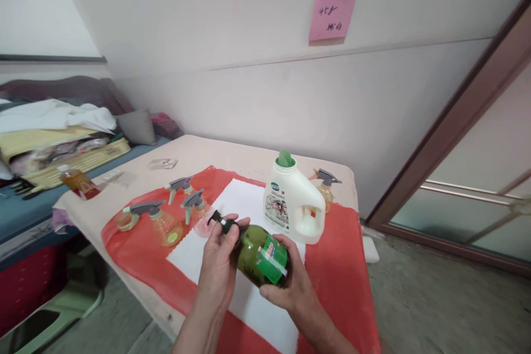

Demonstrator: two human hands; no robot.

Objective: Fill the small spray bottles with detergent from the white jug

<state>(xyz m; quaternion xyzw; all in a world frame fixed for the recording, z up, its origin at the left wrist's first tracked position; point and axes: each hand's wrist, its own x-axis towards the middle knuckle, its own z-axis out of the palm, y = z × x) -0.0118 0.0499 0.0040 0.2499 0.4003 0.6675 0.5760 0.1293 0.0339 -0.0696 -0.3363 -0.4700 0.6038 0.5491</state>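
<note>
A green pump bottle (253, 251) with a black pump head and a green label lies tilted on its side in the air above the white sheet (257, 310). My left hand (222, 249) grips its black collar, thumb and fingers closed around the neck. Around the base end, my right hand (290, 276) is wrapped, thumb underneath. Just behind the bottle stands a large cream-white jug (294, 204) with a handle and a green piece in its mouth. Left of my hands are several clear spray bottles (166, 227) with grey triggers.
Red cloth (336, 276) covers part of the table (211, 149). Another spray bottle (326, 196) is right of the jug. An amber bottle (78, 181) stands at the table's left edge. A pink note (333, 14) is taped on the wall. A green stool (70, 298) is lower left.
</note>
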